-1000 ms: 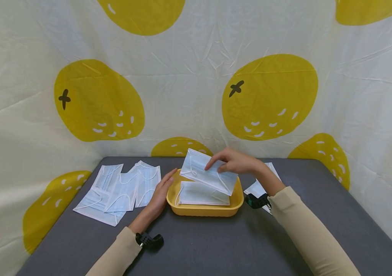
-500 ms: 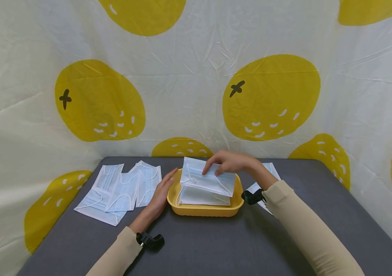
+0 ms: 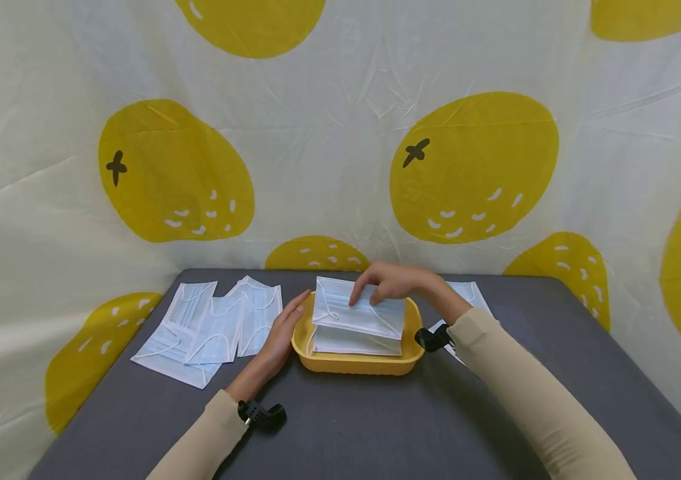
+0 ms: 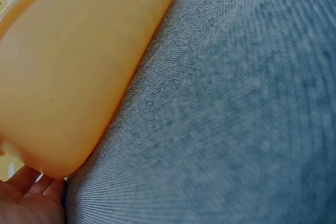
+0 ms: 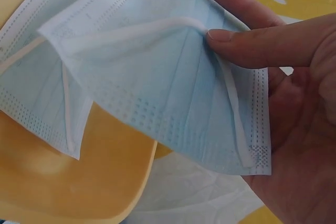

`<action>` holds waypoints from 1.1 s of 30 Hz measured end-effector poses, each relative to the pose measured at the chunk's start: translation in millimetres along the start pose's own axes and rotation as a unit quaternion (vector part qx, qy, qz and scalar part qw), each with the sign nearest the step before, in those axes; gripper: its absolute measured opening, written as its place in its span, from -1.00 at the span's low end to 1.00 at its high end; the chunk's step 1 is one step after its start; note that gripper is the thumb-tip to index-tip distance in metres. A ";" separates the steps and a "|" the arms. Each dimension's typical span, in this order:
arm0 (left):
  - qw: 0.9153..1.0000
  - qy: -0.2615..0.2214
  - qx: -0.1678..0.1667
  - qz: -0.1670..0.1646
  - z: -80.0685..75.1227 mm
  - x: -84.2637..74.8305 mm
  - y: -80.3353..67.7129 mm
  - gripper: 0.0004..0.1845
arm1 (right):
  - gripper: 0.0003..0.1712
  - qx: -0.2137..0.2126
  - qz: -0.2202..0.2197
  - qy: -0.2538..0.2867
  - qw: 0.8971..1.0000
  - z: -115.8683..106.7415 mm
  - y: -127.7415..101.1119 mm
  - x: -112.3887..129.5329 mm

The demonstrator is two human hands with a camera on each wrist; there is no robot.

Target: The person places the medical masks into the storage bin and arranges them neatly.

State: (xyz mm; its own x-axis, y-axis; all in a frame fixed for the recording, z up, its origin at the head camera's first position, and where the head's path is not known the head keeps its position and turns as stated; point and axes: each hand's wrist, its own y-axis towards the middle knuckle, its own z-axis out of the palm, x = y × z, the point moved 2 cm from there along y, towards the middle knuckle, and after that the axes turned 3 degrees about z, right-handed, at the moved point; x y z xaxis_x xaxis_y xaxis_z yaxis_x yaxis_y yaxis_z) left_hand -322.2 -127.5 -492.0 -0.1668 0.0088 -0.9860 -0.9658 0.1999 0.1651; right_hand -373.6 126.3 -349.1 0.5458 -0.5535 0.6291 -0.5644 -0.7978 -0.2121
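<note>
A yellow tray [image 3: 346,367] stands mid-table, with a light-blue face mask [image 3: 355,342] lying in it. Along the tray's left side lies my left hand [image 3: 279,339], its fingers fairly straight against the wall; the left wrist view shows its fingers [image 4: 29,182] by a tray corner. My right hand [image 3: 394,283] holds another face mask [image 3: 331,303] by its right end, tilted above the one in the tray. The right wrist view shows the thumb [image 5: 252,45] on the mask's front near an ear loop, with part of the hand behind the sheet.
Several overlapping face masks [image 3: 211,330] lie left of the tray. More mask material [image 3: 471,293] shows on the right, partly hidden by the right forearm. A dark grey cloth covers the table [image 3: 340,427]. A white curtain [image 3: 322,167] with yellow fruit prints hangs behind.
My right hand has lowered the held mask toward the one in the tray, so it covers more of it. The left hand has stayed at the tray's side.
</note>
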 end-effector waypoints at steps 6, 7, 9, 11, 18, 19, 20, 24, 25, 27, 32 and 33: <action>1.000 0.002 -0.007 0.000 0.1 0.3 -0.7 -0.48 | -0.58 0.008 0.018 -0.005 1.000 3.0 8.5 -1.9; 1.000 0.002 -0.007 0.000 -0.1 0.7 -0.5 -0.48 | -0.58 0.009 0.019 -0.005 1.000 3.5 9.8 -1.6; 1.000 0.001 -0.004 0.002 -0.4 1.3 -0.2 -0.48 | -0.57 0.017 0.019 -0.004 1.000 4.4 11.3 -0.8; 1.000 0.000 -0.002 0.003 -0.5 1.5 0.0 -0.48 | -0.56 0.031 0.022 0.005 0.999 6.0 12.9 -0.9; 1.000 -0.008 0.001 -0.001 -0.4 0.4 -0.7 -0.48 | -0.51 0.080 0.037 0.048 0.995 14.3 20.5 -3.0; 1.000 -0.008 0.003 -0.003 -1.0 0.1 -1.3 -0.47 | -0.50 0.086 0.037 0.053 0.994 16.2 22.2 -2.6; 1.000 -0.008 0.005 -0.004 -1.5 -0.2 -1.9 -0.47 | -0.50 0.090 0.038 0.055 0.994 18.0 24.1 -2.3; 1.000 -0.003 0.006 -0.007 -0.9 -0.9 -1.7 -0.47 | -0.50 0.101 0.046 0.058 0.992 21.7 30.9 -4.8; 1.000 -0.002 0.005 -0.006 -0.6 -0.9 -1.3 -0.47 | -0.50 0.102 0.050 0.058 0.992 22.3 32.4 -6.0; 1.000 0.000 0.005 -0.003 0.0 -1.0 -0.8 -0.47 | -0.50 0.106 0.057 0.058 0.991 23.7 34.4 -8.2; 1.000 0.002 0.003 0.000 1.1 -0.7 -0.4 -0.47 | -0.50 0.121 0.074 0.051 0.988 27.3 35.2 -12.5; 1.000 0.002 0.002 0.001 1.2 -0.3 -0.4 -0.48 | -0.51 0.123 0.077 0.049 0.988 27.8 35.1 -13.5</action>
State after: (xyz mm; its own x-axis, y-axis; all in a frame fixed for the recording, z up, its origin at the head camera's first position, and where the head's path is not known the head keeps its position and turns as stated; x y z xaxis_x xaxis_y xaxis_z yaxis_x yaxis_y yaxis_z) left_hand -321.5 -126.4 -491.8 -0.1685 0.0057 -0.9857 -0.9650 0.2031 0.1662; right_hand -383.6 99.2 -385.8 0.3951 -0.6573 0.6417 -0.4617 -0.7460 -0.4799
